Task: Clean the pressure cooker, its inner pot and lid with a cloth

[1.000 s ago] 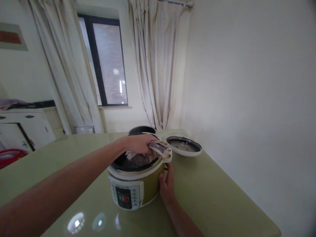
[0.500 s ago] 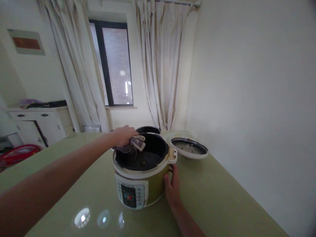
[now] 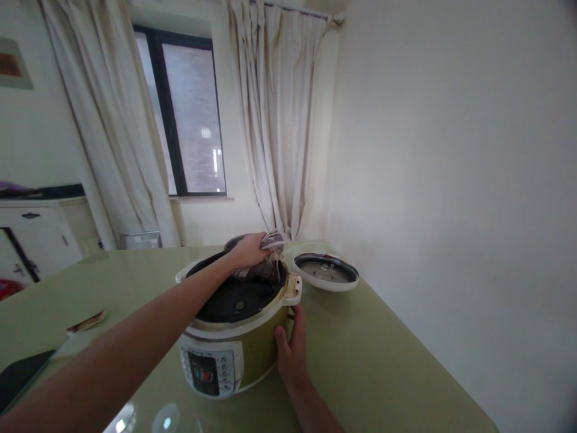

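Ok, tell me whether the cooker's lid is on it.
No, the lid lies upturned on the table beside the open cooker.

Glossy tabletop (image 3: 374,367), matt cloth rag (image 3: 270,258)

Olive-and-white cooker (image 3: 260,350), cloth (image 3: 270,267) — greyish, perhaps striped

A head-worn camera looks forward and down across the near table (image 3: 360,367) toward a window (image 3: 195,114).
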`<action>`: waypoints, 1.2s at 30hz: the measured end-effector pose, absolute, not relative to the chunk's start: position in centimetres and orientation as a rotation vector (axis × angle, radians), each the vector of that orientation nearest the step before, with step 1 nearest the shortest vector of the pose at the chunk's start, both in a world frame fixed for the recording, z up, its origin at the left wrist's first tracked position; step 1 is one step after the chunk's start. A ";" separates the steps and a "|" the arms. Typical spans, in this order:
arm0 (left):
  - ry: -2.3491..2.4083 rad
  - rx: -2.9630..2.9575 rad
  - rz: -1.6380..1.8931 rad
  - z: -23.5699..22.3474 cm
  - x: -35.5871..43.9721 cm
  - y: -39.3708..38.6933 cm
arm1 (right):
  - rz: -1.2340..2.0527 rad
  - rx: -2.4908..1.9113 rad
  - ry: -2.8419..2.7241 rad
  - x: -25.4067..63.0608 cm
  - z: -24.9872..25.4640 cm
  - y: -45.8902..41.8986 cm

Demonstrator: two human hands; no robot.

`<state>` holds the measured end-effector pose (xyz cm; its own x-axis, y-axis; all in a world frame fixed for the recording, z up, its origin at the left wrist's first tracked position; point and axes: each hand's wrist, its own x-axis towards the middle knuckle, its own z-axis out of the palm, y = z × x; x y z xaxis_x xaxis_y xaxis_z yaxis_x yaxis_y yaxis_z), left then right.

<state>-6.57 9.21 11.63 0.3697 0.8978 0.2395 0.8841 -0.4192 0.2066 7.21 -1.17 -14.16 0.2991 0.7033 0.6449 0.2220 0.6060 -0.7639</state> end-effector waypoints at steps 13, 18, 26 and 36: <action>1.111 2.295 -0.542 11.4 -9.7 3.1 | 0.446 -0.875 -1.281 8.1 -12.6 -1.6; 1.628 2.505 -0.590 11.4 -12.0 4.1 | 0.442 -0.872 -1.256 7.7 -12.8 -1.7; 1.957 2.536 -0.114 8.9 -8.2 7.6 | 0.434 -0.859 -1.253 7.1 -12.6 -1.7; 1.213 2.562 -0.115 10.2 -6.4 4.5 | 0.394 -0.854 -1.256 7.2 -12.1 -1.6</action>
